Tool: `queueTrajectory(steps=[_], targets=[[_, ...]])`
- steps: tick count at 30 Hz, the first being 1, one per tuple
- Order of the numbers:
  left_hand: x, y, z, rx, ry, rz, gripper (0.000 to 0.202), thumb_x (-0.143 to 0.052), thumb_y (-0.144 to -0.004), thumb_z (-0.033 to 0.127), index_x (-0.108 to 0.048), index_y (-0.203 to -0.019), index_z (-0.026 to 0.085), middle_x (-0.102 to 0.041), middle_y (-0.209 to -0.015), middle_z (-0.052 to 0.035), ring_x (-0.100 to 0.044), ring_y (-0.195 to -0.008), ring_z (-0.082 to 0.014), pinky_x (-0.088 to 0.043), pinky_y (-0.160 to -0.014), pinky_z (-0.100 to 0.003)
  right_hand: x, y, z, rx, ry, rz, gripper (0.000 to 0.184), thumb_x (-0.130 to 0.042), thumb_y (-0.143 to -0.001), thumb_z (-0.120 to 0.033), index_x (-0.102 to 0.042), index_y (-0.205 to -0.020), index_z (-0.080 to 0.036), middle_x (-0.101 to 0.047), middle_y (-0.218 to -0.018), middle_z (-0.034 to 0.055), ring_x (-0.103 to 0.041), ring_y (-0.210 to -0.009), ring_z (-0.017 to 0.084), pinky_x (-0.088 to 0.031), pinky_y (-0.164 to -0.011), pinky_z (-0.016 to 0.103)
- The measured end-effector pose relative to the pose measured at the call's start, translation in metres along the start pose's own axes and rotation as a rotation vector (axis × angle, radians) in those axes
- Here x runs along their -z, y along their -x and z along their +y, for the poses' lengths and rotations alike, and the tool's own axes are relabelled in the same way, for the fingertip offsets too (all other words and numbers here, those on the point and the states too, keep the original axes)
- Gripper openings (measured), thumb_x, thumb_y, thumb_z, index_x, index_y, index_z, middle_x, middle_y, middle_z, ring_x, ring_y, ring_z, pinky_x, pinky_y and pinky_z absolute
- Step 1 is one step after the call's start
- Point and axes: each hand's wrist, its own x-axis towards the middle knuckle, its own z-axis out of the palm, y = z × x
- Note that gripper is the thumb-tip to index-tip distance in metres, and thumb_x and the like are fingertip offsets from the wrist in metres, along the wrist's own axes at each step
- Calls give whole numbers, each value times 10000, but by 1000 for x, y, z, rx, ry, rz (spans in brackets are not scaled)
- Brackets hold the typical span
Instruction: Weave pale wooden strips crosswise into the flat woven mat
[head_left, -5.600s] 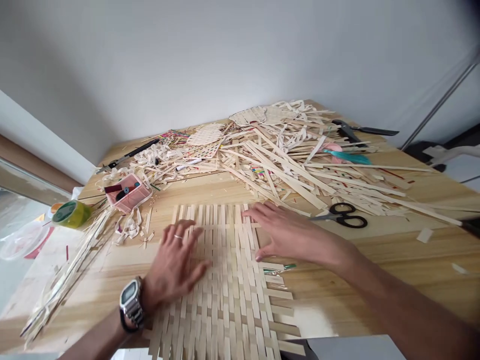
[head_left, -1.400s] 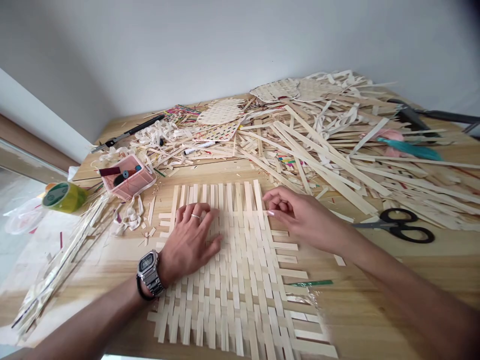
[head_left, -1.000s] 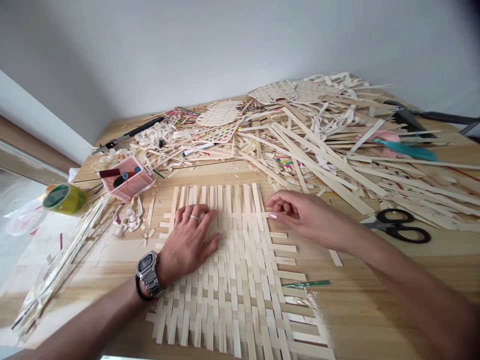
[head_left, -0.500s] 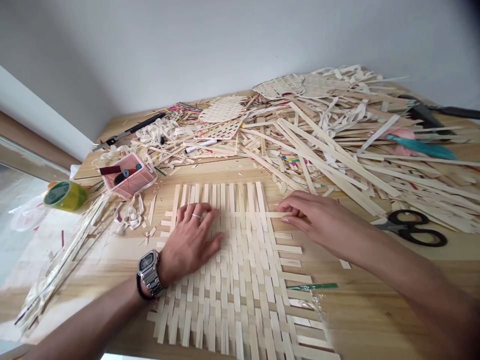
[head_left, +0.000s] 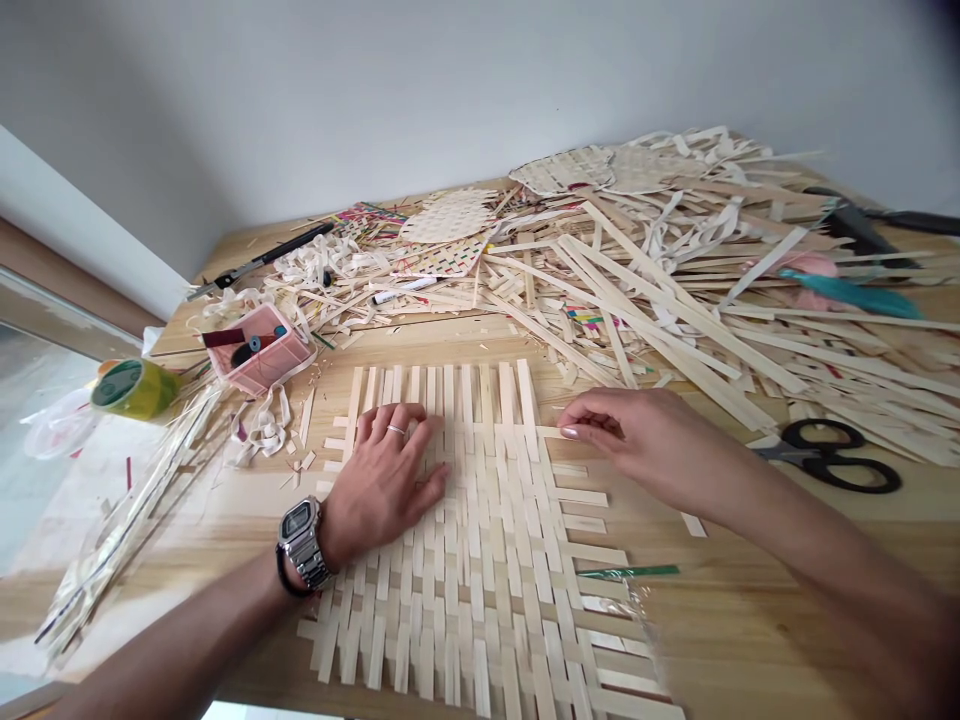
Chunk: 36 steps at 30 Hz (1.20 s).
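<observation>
A woven mat of pale flat strips lies on the wooden table, strip ends sticking out along its edges. My left hand, with a watch on the wrist, rests palm down on the mat's upper left, fingers spread. At the upper right edge, my right hand pinches the end of a crosswise strip between thumb and fingers. That strip runs leftward into the weave. Below it, a green strip and a piece of clear plastic lie by the mat's right edge.
Black-handled scissors lie right of my right hand. Loose strips and woven pieces pile up along the wall. On the left are a pink basket, a yellow tape roll and a bundle of long strips.
The pinched strip shows a shorter end beyond the mat's right edge. Both hands keep nearly the same places; the whole view has shifted slightly.
</observation>
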Motion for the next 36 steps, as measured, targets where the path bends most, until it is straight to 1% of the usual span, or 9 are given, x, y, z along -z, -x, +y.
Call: queueTrajectory(steps=[5, 7, 9, 11, 13, 19, 23, 31, 36], targets=[[1, -1, 0, -18, 2, 3, 391, -582, -1043, 329, -527, -1399, 177, -582, -1356, -149, -537, -1210, -342, -446, -1070, -558, 2, 0, 0, -55, -5, -71, 226, -571, -983, -296, -706, -808, -249, -750, -795, 41, -667, -682, 217, -466, -659, 369], [1, -1, 0, -18, -3, 1, 390, -575, -1048, 335, -526, -1402, 179, -582, -1358, -150, -537, -1207, -341, -449, -1066, -559, 0, 1, -1, -1, 18, -43, 222, -597, -1002, -359, -695, -839, -244, -748, -898, 64, -695, -803, 239, -513, -745, 393], [1, -1, 0, -19, -10, 2, 387, -574, -1052, 340, -528, -1399, 175, -582, -1357, -151, -537, -1205, -338, -452, -1065, -559, -4, 6, -1, 60, 55, -24, 235, -674, -986, -479, -716, -960, -249, -739, -1068, 86, -705, -1005, 283, -547, -892, 442], [1, -1, 0, -23, -16, 2, 387, -576, -1052, 337, -528, -1397, 169, -583, -1356, -152, -538, -1205, -336, -455, -1066, -558, -7, 12, 0, 109, 98, -24, 386, -773, -914, -573, -713, -1136, -262, -707, -1250, 98, -664, -1206, 328, -532, -1041, 495], [1, -1, 0, -23, -20, 1, 391, -581, -1049, 334, -528, -1398, 166, -584, -1358, -151, -542, -1208, -335, -453, -1067, -557, -10, 17, 0, 136, 148, -36, 502, -840, -854, -562, -684, -1230, -267, -678, -1342, 102, -624, -1299, 350, -510, -1113, 521], [0, -2, 0, -39, -29, 16, 382, -590, -1047, 315, -523, -1392, 166, -599, -1338, -147, -558, -1202, -329, -450, -1062, -543, -12, 21, -6, 147, 236, -61, 372, -822, -858, -383, -673, -1170, -244, -704, -1311, 108, -671, -1240, 341, -555, -1052, 483], [-1, -2, 1, -44, -31, 28, 365, -588, -1049, 291, -517, -1386, 169, -614, -1309, -143, -575, -1188, -325, -453, -1051, -537, -12, 22, -12, 171, 289, -57, 350, -841, -846, -354, -664, -1122, -232, -707, -1289, 122, -677, -1217, 350, -572, -1010, 484], [-2, -2, 2, -44, -25, 41, 305, -569, -1052, 243, -539, -1347, 176, -632, -1280, -128, -588, -1168, -313, -446, -1048, -533, -8, 24, -23, 175, 315, -122, 282, -850, -860, -271, -647, -1045, -207, -702, -1126, 105, -705, -1029, 305, -594, -900, 483], [-1, -2, 2, -51, -29, 37, 256, -562, -1057, 242, -553, -1305, 176, -636, -1246, -125, -591, -1148, -312, -448, -1038, -538, -8, 24, -23, 190, 306, -121, 293, -847, -866, -249, -629, -1058, -218, -696, -1116, 93, -696, -1028, 289, -589, -880, 450]])
